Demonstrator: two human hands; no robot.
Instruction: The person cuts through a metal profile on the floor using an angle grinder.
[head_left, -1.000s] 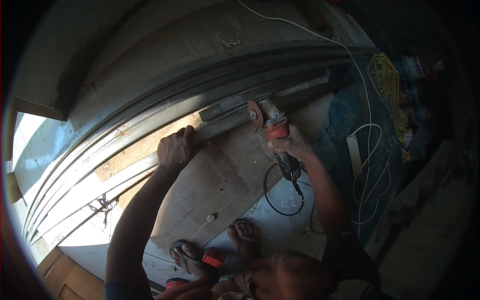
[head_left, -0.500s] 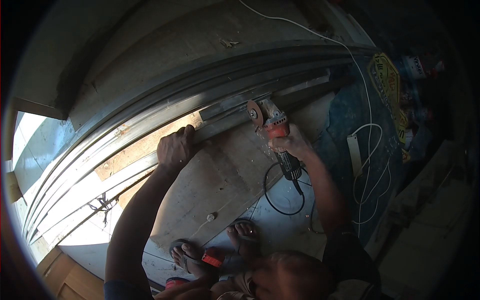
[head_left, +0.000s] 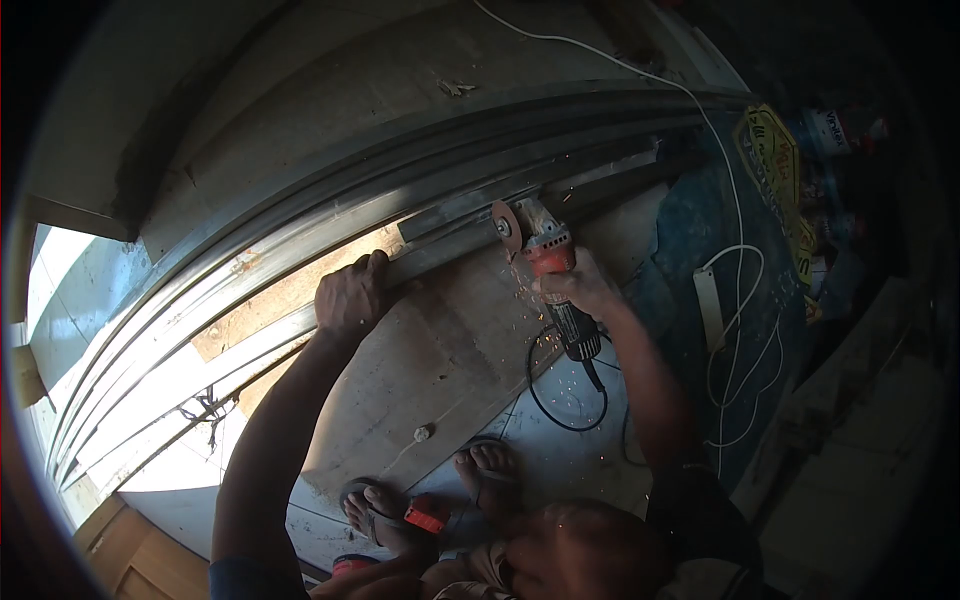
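My right hand [head_left: 585, 285] is wrapped round a red and black angle grinder [head_left: 552, 258]. The grinder's brown cutting disc [head_left: 507, 227] touches a grey metal bar [head_left: 450, 247], and orange sparks fall below it. To the left, my left hand [head_left: 350, 295] is closed over the end part of the same bar, pressing on it. More long metal bars [head_left: 300, 215] lie side by side behind the hands, bright with sunlight on the left.
A black cord loops below the grinder. On the right, a white power strip [head_left: 709, 308] and white cable lie on a blue sheet [head_left: 680, 240]. A red object [head_left: 426, 514] is between my sandalled feet. Bottles stand at the upper right.
More sparks show below the disc, and the grinder has shifted very slightly left. My left hand stays in place on the bar.
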